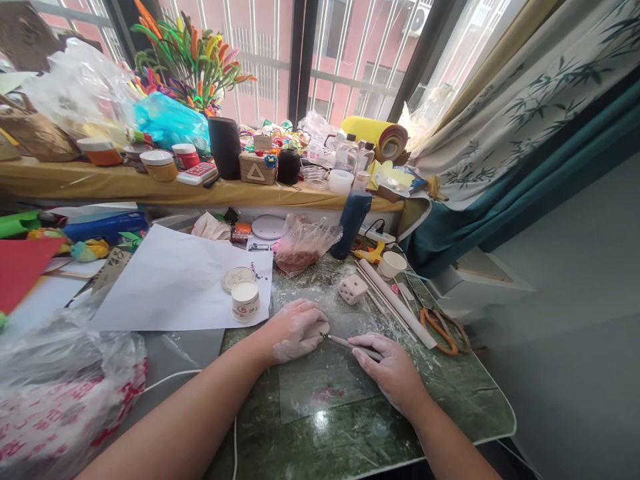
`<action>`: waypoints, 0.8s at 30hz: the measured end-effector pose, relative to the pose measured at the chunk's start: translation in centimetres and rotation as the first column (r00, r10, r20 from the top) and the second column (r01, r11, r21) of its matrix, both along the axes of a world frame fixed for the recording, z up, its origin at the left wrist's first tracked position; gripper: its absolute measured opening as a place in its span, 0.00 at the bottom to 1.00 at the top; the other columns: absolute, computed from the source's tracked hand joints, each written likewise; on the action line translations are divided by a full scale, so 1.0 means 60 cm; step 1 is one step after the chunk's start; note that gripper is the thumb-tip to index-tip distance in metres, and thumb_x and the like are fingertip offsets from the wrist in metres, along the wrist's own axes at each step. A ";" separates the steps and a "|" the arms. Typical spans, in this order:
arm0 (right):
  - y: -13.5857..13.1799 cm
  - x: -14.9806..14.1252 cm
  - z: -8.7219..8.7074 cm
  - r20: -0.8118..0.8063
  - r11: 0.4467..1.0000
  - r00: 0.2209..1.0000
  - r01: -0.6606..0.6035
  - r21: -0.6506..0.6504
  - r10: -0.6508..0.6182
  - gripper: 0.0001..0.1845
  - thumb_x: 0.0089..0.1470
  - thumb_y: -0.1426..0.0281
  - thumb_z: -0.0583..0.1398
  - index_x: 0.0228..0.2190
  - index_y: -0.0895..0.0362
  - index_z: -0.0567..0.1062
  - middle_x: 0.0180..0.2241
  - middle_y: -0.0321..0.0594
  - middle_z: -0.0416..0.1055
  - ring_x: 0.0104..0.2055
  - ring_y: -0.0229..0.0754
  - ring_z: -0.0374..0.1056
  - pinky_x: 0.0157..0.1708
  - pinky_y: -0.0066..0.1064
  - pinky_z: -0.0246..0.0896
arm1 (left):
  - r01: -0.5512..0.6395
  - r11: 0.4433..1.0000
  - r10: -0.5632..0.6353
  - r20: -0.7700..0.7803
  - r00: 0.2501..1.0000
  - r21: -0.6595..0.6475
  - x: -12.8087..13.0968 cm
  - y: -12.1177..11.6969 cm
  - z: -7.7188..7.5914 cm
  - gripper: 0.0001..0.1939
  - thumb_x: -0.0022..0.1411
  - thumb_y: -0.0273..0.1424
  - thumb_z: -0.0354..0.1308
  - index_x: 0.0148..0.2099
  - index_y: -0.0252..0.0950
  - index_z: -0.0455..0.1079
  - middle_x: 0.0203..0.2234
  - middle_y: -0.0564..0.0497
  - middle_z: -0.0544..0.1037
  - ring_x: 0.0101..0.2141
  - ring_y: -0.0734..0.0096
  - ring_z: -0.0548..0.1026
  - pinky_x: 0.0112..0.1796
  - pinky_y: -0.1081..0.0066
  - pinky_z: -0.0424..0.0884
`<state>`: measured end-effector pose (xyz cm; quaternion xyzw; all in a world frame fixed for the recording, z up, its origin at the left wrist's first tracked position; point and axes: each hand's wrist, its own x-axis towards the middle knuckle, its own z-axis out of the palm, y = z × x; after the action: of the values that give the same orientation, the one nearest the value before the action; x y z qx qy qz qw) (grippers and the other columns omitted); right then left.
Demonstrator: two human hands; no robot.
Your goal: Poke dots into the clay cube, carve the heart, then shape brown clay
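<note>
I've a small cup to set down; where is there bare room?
Green tabletop between the right hand, scissors and near-right corner; also white sheet left of its cup. Crowded: the windowsill and around the die and white rod.

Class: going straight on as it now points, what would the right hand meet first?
Likely the pale piece in the left hand; the tool in the right hand seems to reach its edge, though depth is unclear.

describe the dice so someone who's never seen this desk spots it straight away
On the green tabletop, look just beyond the right hand, where a thick pale rod lies slantwise. Left of that rod, past the thin sticks, sits the off-white die. Beside them, it alone is a cube with dark pips.
</note>
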<state>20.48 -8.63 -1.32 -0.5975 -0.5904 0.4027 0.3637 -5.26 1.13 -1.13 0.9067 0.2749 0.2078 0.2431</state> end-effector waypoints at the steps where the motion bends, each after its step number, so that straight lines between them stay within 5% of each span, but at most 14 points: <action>1: -0.001 0.000 -0.001 -0.016 1.000 1.000 0.005 -0.008 -0.005 0.14 0.56 0.57 0.66 0.40 0.50 0.86 0.45 0.48 0.81 0.49 0.56 0.76 0.52 0.44 0.71 | 0.002 1.000 -0.002 0.000 1.000 -0.003 0.000 0.000 0.001 0.16 0.64 0.33 0.62 0.54 0.42 0.70 0.52 0.48 0.77 0.55 0.56 0.73 0.58 0.56 0.67; 6: -0.003 -0.001 -0.007 -0.118 0.997 0.991 0.063 -0.041 -0.067 0.15 0.56 0.56 0.67 0.40 0.51 0.85 0.44 0.46 0.81 0.48 0.55 0.77 0.51 0.42 0.72 | -0.005 1.000 0.005 0.001 1.000 -0.012 0.003 0.000 0.005 0.16 0.63 0.32 0.63 0.53 0.42 0.71 0.51 0.48 0.78 0.54 0.56 0.73 0.59 0.56 0.67; 14: -0.003 0.000 -0.001 0.041 1.000 0.999 -0.006 0.031 0.005 0.11 0.56 0.62 0.65 0.39 0.49 0.86 0.44 0.45 0.81 0.49 0.55 0.76 0.53 0.44 0.69 | 0.004 1.000 -0.004 -0.006 1.000 0.003 0.003 -0.002 0.004 0.14 0.65 0.34 0.61 0.53 0.42 0.71 0.52 0.47 0.77 0.54 0.56 0.72 0.59 0.56 0.66; 24: -0.004 0.000 -0.003 0.006 1.000 1.000 0.005 0.004 -0.005 0.12 0.58 0.62 0.64 0.40 0.50 0.85 0.45 0.44 0.81 0.49 0.54 0.76 0.53 0.42 0.69 | 0.000 1.000 0.000 -0.009 1.000 0.000 0.004 0.000 0.005 0.15 0.63 0.33 0.63 0.52 0.41 0.71 0.51 0.46 0.77 0.54 0.56 0.73 0.58 0.56 0.67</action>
<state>20.46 -8.86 -1.52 -0.5995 -0.5906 0.3990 0.3641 -5.01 1.14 -0.84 0.9076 0.2761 0.2037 0.2418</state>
